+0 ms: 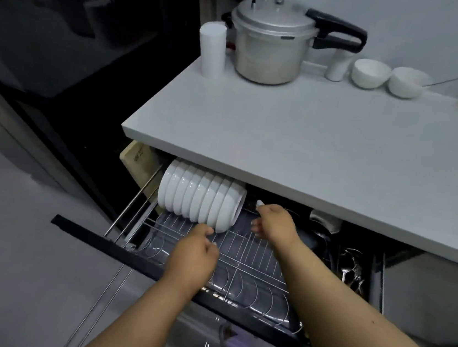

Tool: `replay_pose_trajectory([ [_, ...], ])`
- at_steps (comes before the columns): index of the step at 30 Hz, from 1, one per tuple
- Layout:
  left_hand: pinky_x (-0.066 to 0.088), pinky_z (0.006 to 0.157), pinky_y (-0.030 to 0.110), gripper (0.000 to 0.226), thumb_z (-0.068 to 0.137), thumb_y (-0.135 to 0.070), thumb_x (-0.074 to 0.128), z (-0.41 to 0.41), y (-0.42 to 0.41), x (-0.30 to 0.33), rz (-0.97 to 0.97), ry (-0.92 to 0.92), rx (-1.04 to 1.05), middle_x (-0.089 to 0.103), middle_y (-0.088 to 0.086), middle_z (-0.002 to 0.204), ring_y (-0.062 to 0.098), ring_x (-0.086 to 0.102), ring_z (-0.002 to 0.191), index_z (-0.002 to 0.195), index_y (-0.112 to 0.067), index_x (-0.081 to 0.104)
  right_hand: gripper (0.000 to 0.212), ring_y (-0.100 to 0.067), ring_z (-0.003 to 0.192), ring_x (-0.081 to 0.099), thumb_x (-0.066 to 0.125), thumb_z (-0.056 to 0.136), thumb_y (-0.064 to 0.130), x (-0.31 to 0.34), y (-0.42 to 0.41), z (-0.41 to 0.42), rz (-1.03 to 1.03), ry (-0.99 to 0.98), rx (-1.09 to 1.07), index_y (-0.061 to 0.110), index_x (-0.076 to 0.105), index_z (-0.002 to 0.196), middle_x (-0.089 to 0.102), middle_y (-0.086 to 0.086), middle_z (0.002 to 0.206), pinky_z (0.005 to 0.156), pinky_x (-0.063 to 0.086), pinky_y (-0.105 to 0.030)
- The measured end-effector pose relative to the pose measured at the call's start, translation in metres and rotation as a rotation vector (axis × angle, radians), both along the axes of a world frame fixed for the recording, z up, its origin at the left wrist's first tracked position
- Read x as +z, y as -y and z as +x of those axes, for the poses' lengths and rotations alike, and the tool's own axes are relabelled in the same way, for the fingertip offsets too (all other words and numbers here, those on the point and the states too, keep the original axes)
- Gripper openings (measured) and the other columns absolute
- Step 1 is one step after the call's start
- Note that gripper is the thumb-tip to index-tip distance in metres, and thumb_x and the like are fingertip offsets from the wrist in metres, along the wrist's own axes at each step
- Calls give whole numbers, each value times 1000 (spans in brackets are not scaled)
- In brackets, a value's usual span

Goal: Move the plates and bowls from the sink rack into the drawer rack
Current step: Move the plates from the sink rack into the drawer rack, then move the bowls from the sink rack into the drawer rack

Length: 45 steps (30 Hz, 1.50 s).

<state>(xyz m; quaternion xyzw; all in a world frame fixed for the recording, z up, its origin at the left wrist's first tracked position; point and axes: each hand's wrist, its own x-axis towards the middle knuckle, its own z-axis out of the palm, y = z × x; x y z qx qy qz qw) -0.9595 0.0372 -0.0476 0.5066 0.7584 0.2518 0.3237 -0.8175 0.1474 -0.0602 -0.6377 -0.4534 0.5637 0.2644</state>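
We look down into a pulled-out drawer rack (pixel 242 264) of thin, shiny wire, its floor a grid of straight rods and its front row a line of curved hoops, set under a smooth, matt white countertop (pixel 298 135). At the rack's back left stands a row of white bowls (pixel 201 198), glossy and round, nested on edge with their rims facing left and partly under the counter's lip. Our left hand (pixel 193 258) hovers above the wire floor just in front of the nearest bowl; its fingers are loosely curled and grasp nothing, the fingertips close to that bowl's lower rim, though we cannot tell whether they touch it. Our right hand (pixel 273 222) lies to the right of the row, its fingers relaxed and spread, with a small white object (pixel 260 203) just beyond its fingertips; whether they touch it is unclear. At the drawer's right end a dark compartment holds metal cutlery (pixel 353 268). On the counter stand a dull aluminium pressure cooker (pixel 269 48) with a black handle, a white cylindrical container (pixel 212 48) to its left, and two more small white bowls (pixel 388 77) side by side to its right, against the wall.
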Motion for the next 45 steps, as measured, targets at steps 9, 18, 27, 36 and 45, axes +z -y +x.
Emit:
replay_pose_trajectory([
  [9,39,56,19,27,92,-14,49,47,1,46,98,5,-140,57,-9,74,7,53,64,119,-16,54,23,-18,55,55,50,97,28,55,37,53,24,-165,-186,7,59,94,60,-9,67,51,44,-25],
  [18,47,69,27,28,91,-18,52,142,1,69,113,40,-354,61,-7,83,12,59,78,118,-19,56,29,-15,52,54,45,100,30,109,83,159,94,-195,-435,9,59,84,59,-6,64,48,44,-21],
  [27,46,64,25,24,91,-17,51,279,16,80,107,77,-604,63,-2,81,12,61,75,114,-20,57,22,-13,48,52,44,99,23,132,144,295,195,-243,-690,10,60,91,57,-6,61,48,41,-21],
  [36,39,69,23,24,90,-17,52,463,57,94,130,64,-816,66,0,84,16,59,81,113,-18,58,28,-15,50,51,46,100,30,142,214,473,209,-201,-869,12,60,82,57,-6,62,49,40,-23],
  [45,37,60,8,20,90,-17,52,633,102,106,162,99,-1010,65,-5,84,8,57,78,109,-21,58,27,-16,50,49,46,99,25,147,287,633,265,-169,-1071,10,59,82,56,-8,62,48,40,-23],
])
